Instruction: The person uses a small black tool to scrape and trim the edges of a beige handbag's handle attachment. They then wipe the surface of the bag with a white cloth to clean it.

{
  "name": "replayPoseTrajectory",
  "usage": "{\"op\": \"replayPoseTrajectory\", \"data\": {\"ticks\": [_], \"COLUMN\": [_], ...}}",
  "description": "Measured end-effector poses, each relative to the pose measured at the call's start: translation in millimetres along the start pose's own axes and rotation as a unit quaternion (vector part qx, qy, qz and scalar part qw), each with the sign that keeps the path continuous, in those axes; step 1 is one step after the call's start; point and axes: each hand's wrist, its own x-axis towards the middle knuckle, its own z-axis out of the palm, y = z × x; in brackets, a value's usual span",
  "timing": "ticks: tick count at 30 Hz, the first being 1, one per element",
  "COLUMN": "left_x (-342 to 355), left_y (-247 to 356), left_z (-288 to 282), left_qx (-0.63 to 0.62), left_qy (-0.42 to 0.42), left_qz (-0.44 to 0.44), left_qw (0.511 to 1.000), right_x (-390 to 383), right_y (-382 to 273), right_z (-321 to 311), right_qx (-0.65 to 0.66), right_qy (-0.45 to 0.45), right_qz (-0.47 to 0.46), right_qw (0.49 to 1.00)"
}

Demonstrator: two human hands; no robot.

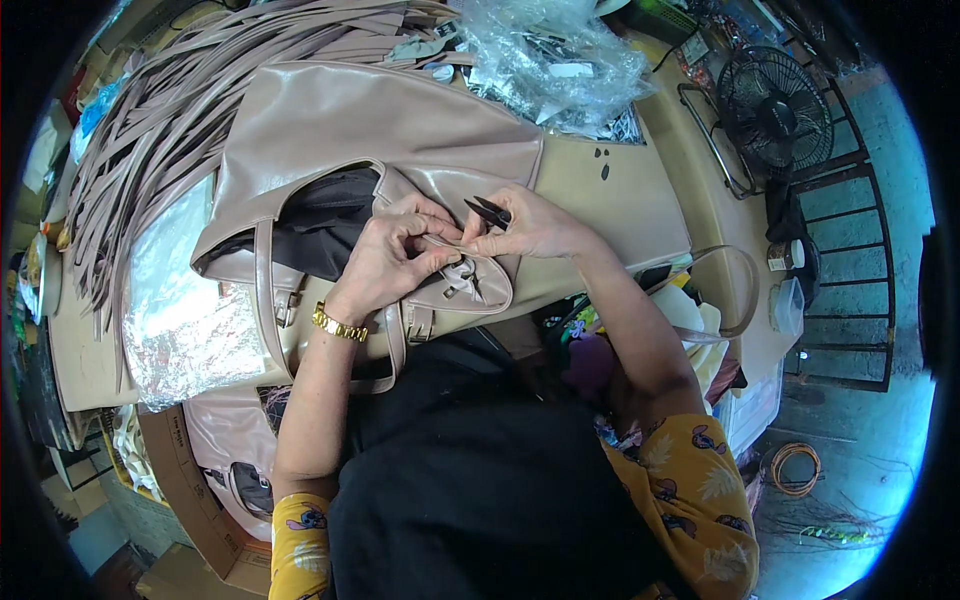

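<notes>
A mauve-beige handbag (370, 115) with a dark lining (325, 222) lies across the worktable in front of me. My left hand (395, 250), with a gold watch (340, 323) on the wrist, pinches the edge of a small flap or pouch (490, 285) of the same material beside the bag's mouth. My right hand (530, 225) meets it there, thumb and fingertips closed at the same edge. Black thread snips (487, 211) are tucked in the right hand, points toward the left. A small metal piece (460, 278) with a pale strip hangs just below the fingertips. What lies between them is hidden.
Many long strips (150, 150) are heaped at the far left, above clear plastic wrap (190, 330). Crumpled plastic bags (555, 65) lie at the back. A black fan (775, 105) stands at the right. Below left, a cardboard box (185, 490) holds another bag (225, 430).
</notes>
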Motion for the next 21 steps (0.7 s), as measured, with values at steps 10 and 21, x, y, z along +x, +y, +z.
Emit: {"op": "replayPoseTrajectory", "data": {"ticks": [10,21], "left_x": [2,1], "left_y": [3,-2], "left_z": [-2,-2], "left_qx": [0.003,0.014], "left_qy": [-0.002,0.001], "left_qz": [-0.006,0.036], "left_qw": [1.000,0.999], "right_x": [-4,-2], "right_y": [-9,-6], "right_z": [-6,4], "right_qx": [-0.008,-0.003], "right_qy": [-0.048,-0.008], "right_qz": [0.014,0.037], "right_qw": [0.999,0.999]}}
